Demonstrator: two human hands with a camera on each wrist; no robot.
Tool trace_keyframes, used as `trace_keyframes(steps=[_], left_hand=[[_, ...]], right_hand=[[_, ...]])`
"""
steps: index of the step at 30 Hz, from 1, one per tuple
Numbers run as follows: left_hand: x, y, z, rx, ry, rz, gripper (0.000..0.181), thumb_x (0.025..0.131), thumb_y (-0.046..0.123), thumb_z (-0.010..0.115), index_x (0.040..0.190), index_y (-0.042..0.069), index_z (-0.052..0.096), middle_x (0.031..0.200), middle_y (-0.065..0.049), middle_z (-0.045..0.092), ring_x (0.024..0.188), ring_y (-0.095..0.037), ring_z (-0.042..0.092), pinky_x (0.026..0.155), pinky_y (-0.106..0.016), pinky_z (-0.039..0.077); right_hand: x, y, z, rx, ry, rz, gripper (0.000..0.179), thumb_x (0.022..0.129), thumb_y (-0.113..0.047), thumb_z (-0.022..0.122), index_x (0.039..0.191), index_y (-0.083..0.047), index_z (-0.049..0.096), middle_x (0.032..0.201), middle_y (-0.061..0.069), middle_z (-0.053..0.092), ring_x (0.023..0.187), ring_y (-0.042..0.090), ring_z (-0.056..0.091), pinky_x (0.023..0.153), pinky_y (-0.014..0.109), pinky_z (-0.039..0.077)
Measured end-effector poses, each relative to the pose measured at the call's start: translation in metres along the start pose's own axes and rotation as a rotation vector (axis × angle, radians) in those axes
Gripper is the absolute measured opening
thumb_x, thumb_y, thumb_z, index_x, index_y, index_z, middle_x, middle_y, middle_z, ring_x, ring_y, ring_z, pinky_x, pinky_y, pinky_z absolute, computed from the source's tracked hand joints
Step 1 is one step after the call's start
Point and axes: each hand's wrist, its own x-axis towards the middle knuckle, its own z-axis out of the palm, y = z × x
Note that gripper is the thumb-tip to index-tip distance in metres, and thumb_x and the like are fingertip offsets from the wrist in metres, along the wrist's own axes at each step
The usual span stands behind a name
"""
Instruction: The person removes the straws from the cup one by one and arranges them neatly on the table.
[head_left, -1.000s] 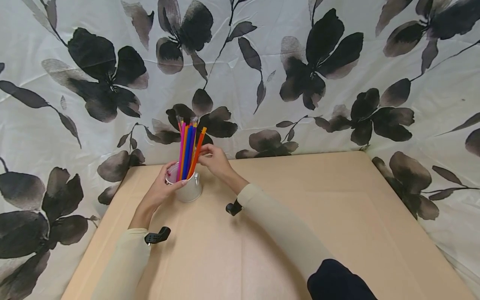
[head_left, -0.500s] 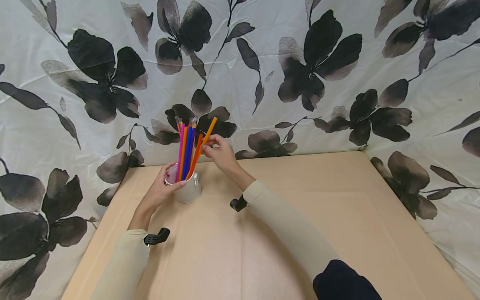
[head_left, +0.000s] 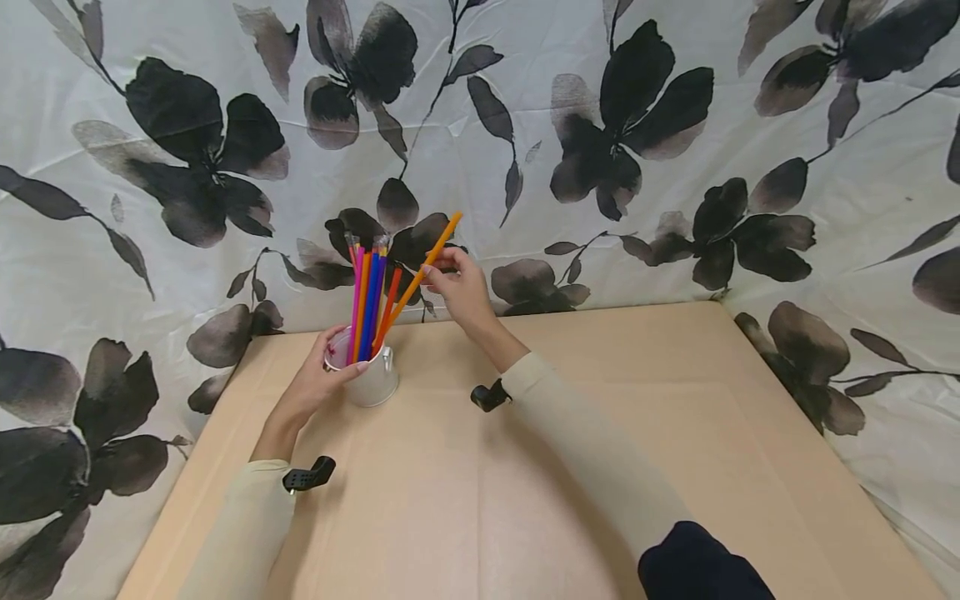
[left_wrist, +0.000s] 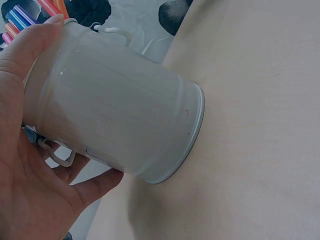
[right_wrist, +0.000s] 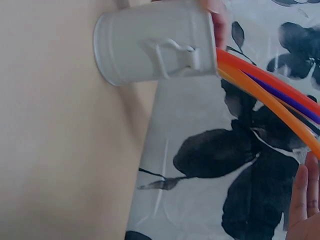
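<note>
A small white metal bucket (head_left: pixel 377 385) with side handles stands at the far left of the table, holding several slim pen-like sticks (head_left: pixel 368 304) in pink, orange, blue and red-orange. My left hand (head_left: pixel 309 390) grips its rim from the left, thumb along the near side. In the left wrist view, that thumb lies over the rim of the bucket (left_wrist: pixel 115 95) and the fingers curve underneath. My right hand (head_left: pixel 471 296) pinches a long orange pen-like stick (head_left: pixel 447 232) near its upper part. The stick leans right, its lower end inside the bucket. The right wrist view shows only some fingers (right_wrist: pixel 300 195).
The light wooden-toned table (head_left: pixel 600 400) has its far edge just behind the bucket. A white cloth (head_left: pixel 510 183) with dark flower prints hangs behind it and along both sides. A small black wrist camera (head_left: pixel 491 395) sits on each wrist.
My right hand has moved up and to the right, drawing the orange stick partway out of the bucket and tilting it. My left hand stays on the bucket.
</note>
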Motion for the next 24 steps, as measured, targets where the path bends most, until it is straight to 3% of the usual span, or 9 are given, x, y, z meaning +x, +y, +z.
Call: trace_keyframes(steps=[8, 19, 24], left_hand=[[0.002, 0.007, 0.002, -0.002, -0.007, 0.014, 0.094, 0.092, 0.030, 0.075, 0.162, 0.017, 0.013, 0.162, -0.024, 0.020, 0.149, -0.047, 0.018, 0.116, -0.073, 0.022], [0.019, -0.029, -0.004, 0.035, 0.017, 0.024, 0.096, 0.093, 0.036, 0.074, 0.163, 0.025, 0.010, 0.165, -0.019, 0.016, 0.151, -0.046, 0.015, 0.115, -0.073, 0.022], [0.015, -0.019, -0.001, 0.014, 0.003, 0.022, 0.096, 0.092, 0.033, 0.075, 0.163, 0.023, 0.010, 0.165, -0.022, 0.016, 0.151, -0.047, 0.014, 0.115, -0.074, 0.019]], right_hand=[[0.008, -0.013, -0.020, 0.038, 0.043, -0.024, 0.027, 0.099, -0.010, 0.065, 0.124, 0.000, 0.061, 0.106, 0.012, 0.061, 0.094, 0.028, 0.072, 0.086, 0.033, 0.061], [0.005, -0.019, -0.036, 0.065, -0.009, -0.006, 0.026, 0.100, -0.008, 0.064, 0.124, 0.000, 0.062, 0.109, 0.016, 0.062, 0.097, 0.029, 0.071, 0.085, 0.038, 0.061], [-0.002, -0.017, -0.045, 0.062, -0.025, 0.062, 0.028, 0.099, -0.008, 0.065, 0.127, -0.002, 0.063, 0.111, 0.015, 0.064, 0.096, 0.026, 0.070, 0.082, 0.039, 0.062]])
